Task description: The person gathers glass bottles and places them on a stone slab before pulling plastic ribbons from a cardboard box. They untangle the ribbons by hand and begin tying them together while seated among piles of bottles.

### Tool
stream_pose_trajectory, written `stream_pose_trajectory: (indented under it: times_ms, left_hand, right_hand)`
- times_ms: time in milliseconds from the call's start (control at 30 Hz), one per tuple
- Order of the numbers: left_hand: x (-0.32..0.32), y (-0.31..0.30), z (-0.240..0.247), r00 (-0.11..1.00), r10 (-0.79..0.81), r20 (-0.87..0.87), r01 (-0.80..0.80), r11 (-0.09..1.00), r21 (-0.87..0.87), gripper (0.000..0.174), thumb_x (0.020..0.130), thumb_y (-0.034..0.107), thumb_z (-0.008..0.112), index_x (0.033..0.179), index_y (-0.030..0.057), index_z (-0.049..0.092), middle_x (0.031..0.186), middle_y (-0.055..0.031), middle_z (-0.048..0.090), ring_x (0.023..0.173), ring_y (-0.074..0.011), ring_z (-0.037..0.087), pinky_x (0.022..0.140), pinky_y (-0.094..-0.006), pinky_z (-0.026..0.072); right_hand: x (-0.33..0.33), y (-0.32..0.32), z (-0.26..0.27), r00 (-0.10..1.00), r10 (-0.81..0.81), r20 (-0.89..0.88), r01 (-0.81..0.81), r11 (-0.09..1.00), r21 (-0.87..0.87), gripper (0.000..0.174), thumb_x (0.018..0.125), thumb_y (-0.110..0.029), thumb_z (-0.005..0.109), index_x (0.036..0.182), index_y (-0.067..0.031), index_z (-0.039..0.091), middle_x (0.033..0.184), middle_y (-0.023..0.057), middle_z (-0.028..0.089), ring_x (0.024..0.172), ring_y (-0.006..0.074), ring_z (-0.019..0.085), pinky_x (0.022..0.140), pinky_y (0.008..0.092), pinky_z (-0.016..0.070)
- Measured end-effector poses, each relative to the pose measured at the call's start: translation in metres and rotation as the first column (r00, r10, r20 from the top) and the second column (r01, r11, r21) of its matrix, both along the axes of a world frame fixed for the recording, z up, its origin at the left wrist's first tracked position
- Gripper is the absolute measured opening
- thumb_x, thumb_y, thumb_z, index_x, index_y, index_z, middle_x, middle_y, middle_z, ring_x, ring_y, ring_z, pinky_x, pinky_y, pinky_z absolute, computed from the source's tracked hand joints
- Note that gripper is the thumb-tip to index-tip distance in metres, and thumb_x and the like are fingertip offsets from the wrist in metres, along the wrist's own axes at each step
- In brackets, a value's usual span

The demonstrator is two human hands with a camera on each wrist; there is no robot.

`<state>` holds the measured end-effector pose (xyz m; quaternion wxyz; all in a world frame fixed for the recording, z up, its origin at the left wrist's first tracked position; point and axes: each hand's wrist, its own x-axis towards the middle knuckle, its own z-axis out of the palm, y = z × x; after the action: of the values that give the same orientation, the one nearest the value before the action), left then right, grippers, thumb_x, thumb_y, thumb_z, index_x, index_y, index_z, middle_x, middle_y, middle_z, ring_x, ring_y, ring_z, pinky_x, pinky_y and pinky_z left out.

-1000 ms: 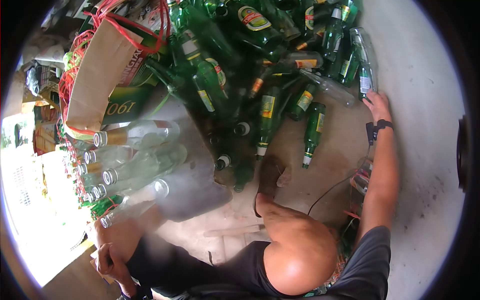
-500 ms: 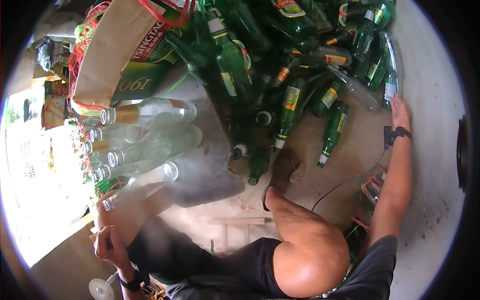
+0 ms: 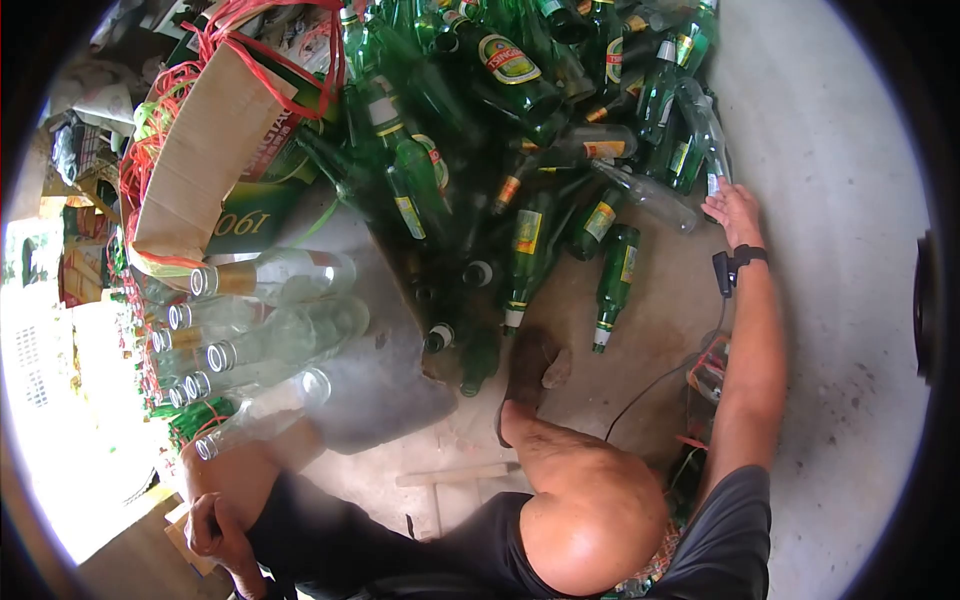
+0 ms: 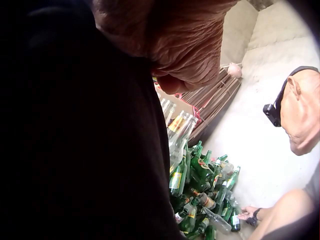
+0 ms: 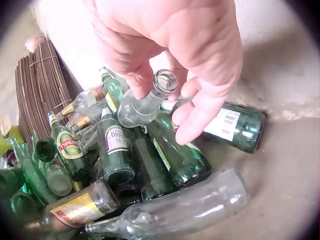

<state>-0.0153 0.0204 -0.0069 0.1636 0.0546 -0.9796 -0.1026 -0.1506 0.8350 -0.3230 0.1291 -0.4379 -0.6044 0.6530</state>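
Observation:
In the head view my right hand (image 3: 735, 212) reaches to the right edge of a bottle heap, beside the wall. Its thumb and fingers are around the neck of a clear glass bottle (image 5: 137, 111), whose open mouth points up between them in the right wrist view. A green bottle with a barcode label (image 5: 235, 125) lies just behind those fingers. Another clear bottle (image 5: 185, 205) lies on the floor below the hand. My left hand (image 3: 218, 530) rests by the left knee with its fingers loosely curled, holding nothing.
Many green beer bottles (image 3: 525, 235) lie piled ahead. Several clear bottles (image 3: 290, 330) stand at the left, near a torn Tsingtao carton (image 3: 210, 150) with red string. A pale wall (image 3: 840, 250) bounds the right side. A thin cable (image 3: 660, 385) trails from the right wrist.
The head view swung right, then back. My right hand moved from the lower end of the bottles by the wall onto the clear bottle's neck, and that bottle shifted slightly. The left hand stayed by the knee.

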Motion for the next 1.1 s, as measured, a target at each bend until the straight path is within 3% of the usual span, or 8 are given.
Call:
stream_pose_trajectory:
  times_ms: [200,367,500,667,767,867,967,1100]
  left_hand:
    - [0.005,-0.012,-0.005,0.997,-0.062,-0.050,0.063,0.998,0.017,0.001,0.084,0.001,0.070,0.085,0.0012,0.070,0.075,-0.0068,0.068,0.065,-0.0171,0.061,0.062,-0.0311,0.0483]
    - [0.012,-0.011,-0.003,1.000,-0.029,-0.001,0.029,0.998,0.062,0.001,0.084,0.003,0.069,0.084,0.0025,0.070,0.075,-0.0070,0.067,0.065,-0.0189,0.060,0.065,-0.0326,0.0475]
    - [0.020,-0.022,-0.002,0.990,-0.142,0.015,0.140,0.987,0.072,0.005,0.090,-0.002,0.065,0.093,-0.0022,0.069,0.080,-0.0056,0.066,0.068,-0.0123,0.060,0.062,-0.0251,0.0471]
    - [0.016,-0.006,0.004,0.970,-0.239,-0.048,0.241,0.970,0.040,0.007,0.084,-0.001,0.068,0.090,-0.0026,0.070,0.080,-0.0098,0.069,0.069,-0.0165,0.063,0.068,-0.0308,0.0508]
    - [0.013,0.007,0.014,0.963,-0.268,-0.037,0.270,0.957,0.106,0.005,0.080,-0.002,0.069,0.085,-0.0012,0.071,0.076,-0.0090,0.069,0.066,-0.0152,0.062,0.064,-0.0292,0.0488]
    - [0.016,0.009,0.014,0.963,-0.261,-0.074,0.271,0.931,0.244,0.010,0.074,-0.002,0.076,0.080,0.0020,0.069,0.066,-0.0080,0.067,0.057,-0.0206,0.063,0.058,-0.0319,0.0474]
    - [0.016,0.005,0.010,0.924,-0.355,-0.144,0.378,0.905,0.194,0.011,0.073,-0.002,0.076,0.081,0.0023,0.070,0.064,-0.0075,0.065,0.053,-0.0193,0.060,0.053,-0.0305,0.0442]
    - [0.020,-0.005,0.006,0.907,-0.375,-0.194,0.417,0.862,0.287,0.016,0.069,-0.005,0.077,0.081,0.0028,0.069,0.061,-0.0058,0.061,0.048,-0.0186,0.055,0.050,-0.0300,0.0419]
  right_hand:
    - [-0.004,-0.011,0.022,0.998,-0.020,-0.056,0.016,0.998,-0.065,0.021,0.098,-0.025,0.067,0.094,-0.0059,0.060,0.074,0.0005,0.055,0.062,0.0121,0.054,0.066,0.0380,0.0602]
    - [0.012,-0.024,0.033,0.973,-0.178,-0.147,0.145,0.966,-0.214,0.021,0.100,-0.025,0.064,0.091,-0.0073,0.059,0.069,-0.0032,0.053,0.055,0.0077,0.044,0.059,0.0300,0.0461]
    - [0.051,-0.055,0.052,0.969,-0.167,-0.184,0.122,0.964,-0.236,0.023,0.099,-0.027,0.065,0.111,-0.0076,0.060,0.077,-0.0028,0.057,0.056,0.0077,0.043,0.060,0.0303,0.0438]
    - [0.131,-0.072,0.063,0.959,0.085,-0.270,-0.156,0.954,-0.254,0.031,0.101,-0.033,0.063,0.123,-0.0112,0.062,0.105,-0.0026,0.067,0.060,0.0030,0.039,0.062,0.0232,0.0366]
    - [0.149,-0.134,0.141,0.986,0.164,-0.009,-0.164,0.976,-0.141,0.036,0.103,-0.036,0.061,0.116,-0.0028,0.064,0.074,-0.0096,0.045,0.057,0.0009,0.036,0.054,0.0201,0.0300]
    - [0.163,-0.180,0.187,0.973,0.229,0.016,-0.226,0.968,-0.113,0.035,0.103,-0.035,0.060,0.112,-0.0011,0.065,0.073,-0.0079,0.046,0.051,0.0008,0.035,0.047,0.0208,0.0287]
    - [0.161,-0.221,0.227,0.925,0.379,0.021,-0.378,0.926,-0.013,0.032,0.104,-0.031,0.058,0.108,0.0008,0.063,0.071,-0.0061,0.046,0.046,0.0009,0.034,0.040,0.0205,0.0314]
    - [0.140,-0.287,0.292,0.769,0.633,0.092,-0.638,0.768,0.053,0.028,0.103,-0.027,0.058,0.103,0.0001,0.062,0.069,-0.0047,0.046,0.043,0.0006,0.035,0.038,0.0208,0.0395]
